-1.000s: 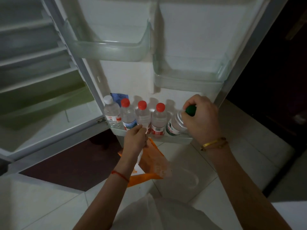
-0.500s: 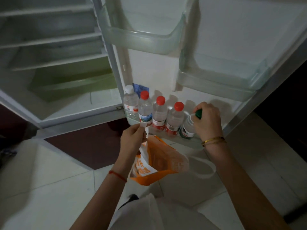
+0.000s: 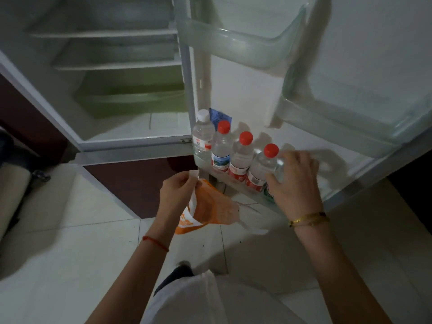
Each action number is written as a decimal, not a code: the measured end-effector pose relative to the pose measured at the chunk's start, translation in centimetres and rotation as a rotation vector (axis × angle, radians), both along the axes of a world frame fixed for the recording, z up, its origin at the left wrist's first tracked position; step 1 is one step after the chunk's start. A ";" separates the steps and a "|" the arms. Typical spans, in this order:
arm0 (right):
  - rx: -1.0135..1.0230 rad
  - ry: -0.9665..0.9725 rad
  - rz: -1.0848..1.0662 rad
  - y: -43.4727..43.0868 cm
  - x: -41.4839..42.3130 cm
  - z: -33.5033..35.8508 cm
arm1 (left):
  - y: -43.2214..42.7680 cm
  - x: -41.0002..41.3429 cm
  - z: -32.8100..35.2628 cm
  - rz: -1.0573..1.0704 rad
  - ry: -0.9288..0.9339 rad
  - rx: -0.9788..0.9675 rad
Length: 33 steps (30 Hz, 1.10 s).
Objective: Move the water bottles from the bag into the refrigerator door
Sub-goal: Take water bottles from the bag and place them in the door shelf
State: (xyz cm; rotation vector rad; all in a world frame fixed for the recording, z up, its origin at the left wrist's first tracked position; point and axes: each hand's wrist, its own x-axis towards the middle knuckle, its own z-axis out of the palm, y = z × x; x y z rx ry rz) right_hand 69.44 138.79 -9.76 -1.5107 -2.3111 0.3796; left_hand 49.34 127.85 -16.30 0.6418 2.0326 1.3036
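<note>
Hands first: right hand (image 3: 295, 181) low at the refrigerator door (image 3: 245, 90), fingers spread and curled loosely around a fifth bottle (image 3: 272, 181) at the right end of the row; left hand (image 3: 178, 190) pinching the white top edge of an orange bag (image 3: 210, 208) that hangs just in front of the door, above the tiled floor (image 3: 70, 242). Door stands wide open; main cabinet shelves (image 3: 105, 33) to the left look bare. Upper door bins (image 3: 238, 40) hold nothing I can see. Bottom door shelf (image 3: 236, 183) carries the load: four bottles upright and touching in a line, one white-capped bottle (image 3: 203, 134) at the hinge end, then three red-capped bottles (image 3: 243, 153). Fifth bottle is mostly hidden by the right hand; whether it stands fully seated I cannot tell, nor whether the fingers grip it or merely rest on it. Step in hand, by my reading: settling this last-placed bottle into the shelf. Bag sags flat and looks light, contents not visible. Next move likely calls for letting go once the bottle stands steady, then checking the bag for more; room remains on the shelf to the right.
</note>
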 end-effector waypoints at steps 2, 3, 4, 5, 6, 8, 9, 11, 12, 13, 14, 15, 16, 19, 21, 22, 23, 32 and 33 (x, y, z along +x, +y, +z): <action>-0.063 0.073 0.139 -0.9 -1.6 0.0 | -0.5 -0.7 -0.1 0.030 0.015 -0.005; -0.105 0.107 0.210 -1.3 -2.6 -0.2 | -0.9 -1.2 -0.1 0.041 0.021 -0.007; -0.144 0.130 0.267 -1.5 -3.7 -0.6 | -1.2 -1.7 -0.1 0.053 0.028 -0.008; -0.179 0.137 0.310 -1.7 -4.8 -0.9 | -1.6 -2.3 -0.1 0.068 0.037 -0.010; -0.200 0.131 0.345 -2.0 -5.7 -1.1 | -2.0 -2.9 -0.1 0.089 0.045 -0.012; -0.221 0.108 0.403 -2.7 -7.6 -1.7 | -2.8 -4.1 0.0 0.141 0.052 -0.017; -0.239 0.103 0.429 -3.0 -8.4 -2.0 | -3.2 -4.8 0.0 0.170 0.060 -0.017; -0.261 0.093 0.472 -3.6 -10.1 -2.5 | -4.1 -6.3 -0.2 0.217 0.085 -0.030; -0.263 0.088 0.489 -3.9 -10.9 -2.7 | -4.6 -7.2 -0.4 0.233 0.092 -0.041; -0.270 0.080 0.500 -4.1 -11.7 -3.0 | -5.2 -8.0 -0.6 0.248 0.097 -0.051; -0.278 0.072 0.509 -4.3 -12.6 -3.3 | -5.7 -9.0 -0.8 0.264 0.099 -0.061; -0.282 0.063 0.517 -4.6 -13.5 -3.5 | -6.3 -9.8 -0.9 0.282 0.098 -0.070; -0.279 0.060 0.527 -4.9 -14.5 -3.7 | -6.9 -10.6 -1.0 0.303 0.093 -0.075; -0.287 0.054 0.544 -5.9 -17.5 -4.2 | -8.8 -12.9 -1.1 0.352 0.107 -0.094; -0.313 0.056 0.556 -6.9 -19.5 -4.5 | -10.2 -14.6 -1.3 0.336 0.144 -0.126; -0.318 0.057 0.560 -7.4 -20.4 -4.6 | -10.9 -15.6 -1.5 0.321 0.168 -0.153; -0.315 0.062 0.560 -7.9 -21.4 -4.8 | -11.7 -16.7 -1.7 0.309 0.197 -0.190; -0.335 0.114 0.484 -11.7 -29.0 -5.2 | -16.4 -25.3 -4.0 0.211 0.316 -0.414; -0.331 0.120 0.469 -12.0 -29.6 -5.3 | -16.8 -26.1 -4.3 0.193 0.325 -0.425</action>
